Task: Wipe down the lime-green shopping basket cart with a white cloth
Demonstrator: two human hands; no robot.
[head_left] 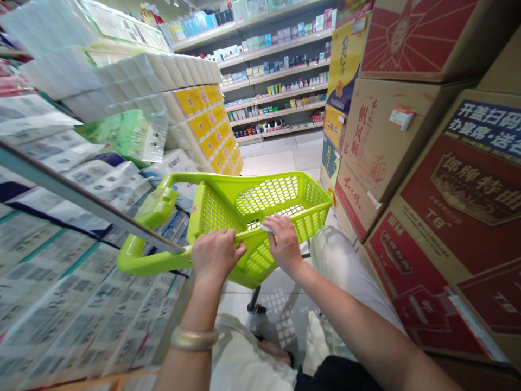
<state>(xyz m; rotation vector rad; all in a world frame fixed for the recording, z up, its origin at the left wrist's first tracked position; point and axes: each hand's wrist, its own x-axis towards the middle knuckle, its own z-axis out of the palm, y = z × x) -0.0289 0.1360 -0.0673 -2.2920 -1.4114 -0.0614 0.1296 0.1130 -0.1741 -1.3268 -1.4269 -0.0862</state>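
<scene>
Two bare forearms reach forward. The left hand is clenched on the near rim of a green cart; just right of it, the right hand pinches a small white thing at that rim. The cart's basket lies just beyond both hands, its handle left of the left hand. Wrapped packs stand farther left, stacked cartons right of the right hand.

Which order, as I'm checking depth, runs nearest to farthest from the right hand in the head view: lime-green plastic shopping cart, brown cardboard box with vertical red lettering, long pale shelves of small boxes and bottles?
1. Lime-green cart: directly at the right hand.
2. Brown box: stacked on the right side.
3. Pale shelves: ahead, at the aisle's far end.
</scene>
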